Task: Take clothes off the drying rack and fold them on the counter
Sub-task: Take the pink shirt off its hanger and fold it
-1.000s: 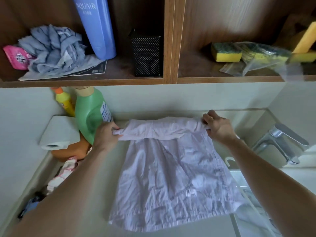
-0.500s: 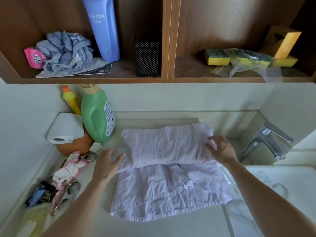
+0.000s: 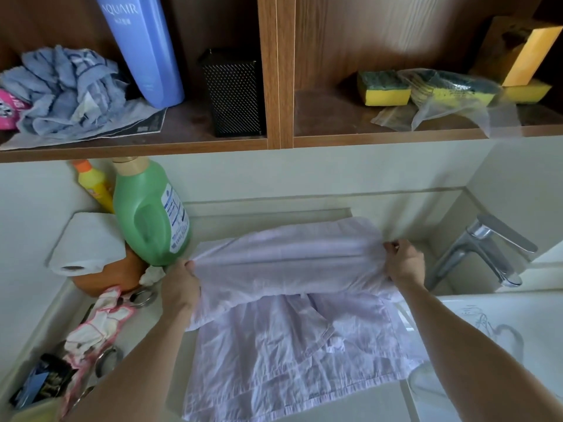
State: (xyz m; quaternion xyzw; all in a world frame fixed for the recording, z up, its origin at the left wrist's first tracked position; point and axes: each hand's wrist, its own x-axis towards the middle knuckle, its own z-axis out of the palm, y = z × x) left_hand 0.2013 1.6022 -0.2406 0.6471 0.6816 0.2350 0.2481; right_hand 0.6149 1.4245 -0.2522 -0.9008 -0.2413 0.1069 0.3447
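- the pale lilac garment (image 3: 289, 345) lies on the worktop (image 3: 259, 220), in the middle of my view, between the bottles on the left and the sink (image 3: 487, 315) on the right.
- its lower part is spread flat and wrinkled, with the hem toward me; the right lower corner reaches over the edge of the sink.
- its upper part is doubled over as a wide band and is held stretched across the lower part.
- the left hand (image 3: 179, 287) is clamped on the left end of this band, with the fingers curled into the cloth.
- the right hand (image 3: 405, 266) is clamped on the right end, fingers bunched together in a pinch of the fabric.
- just beside the left hand stands a green bottle (image 3: 149, 214), and behind it a small yellow bottle (image 3: 94, 187).
- a paper roll (image 3: 88, 242) rests on an orange container (image 3: 106, 278), left of the green bottle.
- a white cloth with pink edge (image 3: 97, 324) lies near the left forearm, among small items which i cannot tell clearly.
- a chrome faucet (image 3: 487, 248) stands at the right, near the right hand but apart from it.
- on the wooden shelf above i see a crumpled grey-blue cloth (image 3: 64, 89), a tall blue bottle (image 3: 143, 47) and a black mesh box (image 3: 233, 92) in the left compartment.
- in the right compartment are yellow sponges (image 3: 384, 88) and a clear plastic bag (image 3: 441, 105).
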